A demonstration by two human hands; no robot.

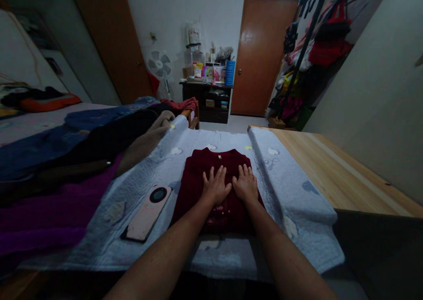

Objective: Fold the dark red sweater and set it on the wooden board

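Note:
A dark red sweater (193, 190), folded into a rough rectangle, lies on a light blue blanket (218, 138) with its neckline and small label toward the far side. My left hand (215, 186) rests flat on the sweater, left of its middle, fingers spread. Beside it, my right hand (245, 184) also lies flat on the cloth, its fingers stretched away from me. Neither hand grips anything. Small shiny decorations show on the sweater between my forearms. Left of the sweater a pink phone (148, 214) lies with its round camera face up.
Several garments, among them a purple one (66, 198) and a brown one (145, 148), are spread on the left. A wooden board (317, 163) extends along the right. Farther back stand a fan (159, 64), a dark cabinet (211, 115) and a rack of hanging clothes and bags (327, 49).

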